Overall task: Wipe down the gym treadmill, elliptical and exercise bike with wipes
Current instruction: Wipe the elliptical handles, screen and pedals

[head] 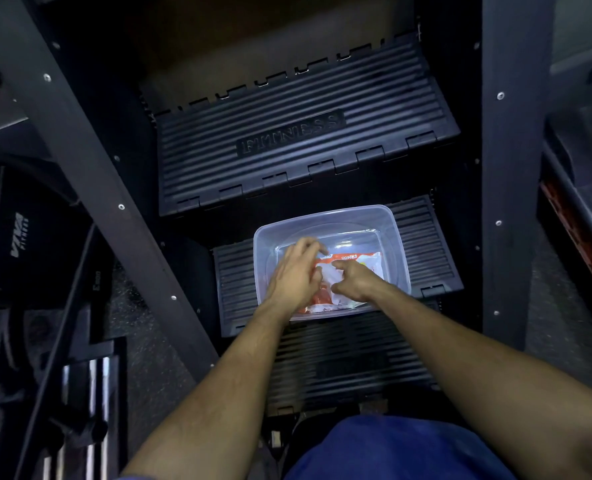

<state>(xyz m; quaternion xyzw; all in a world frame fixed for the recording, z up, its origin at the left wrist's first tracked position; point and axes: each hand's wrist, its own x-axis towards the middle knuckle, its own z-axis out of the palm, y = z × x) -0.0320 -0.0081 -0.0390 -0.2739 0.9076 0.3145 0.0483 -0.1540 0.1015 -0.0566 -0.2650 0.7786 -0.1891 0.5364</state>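
Both hands inside clear plastic tub (396, 233) sitting on ribbed black step (422, 244) of a stair machine. Left hand (296, 275) fingers curled over red-white wipes pack (363, 263), right hand (351, 280) fingers pinching pack's white flap. Pack lies flat on tub floor, under and just beyond the fingers. Upper step (298, 140) reads FITNESS.

Dim light falls on a dark speckled floor (142, 341) left of the hands, where chrome bars (93, 393) gleam below a black padded seat (17, 237) marked with white lettering, while grey metal uprights (509, 168) studded with screws rise on either side and a red-edged platform (564, 230) lies far right.
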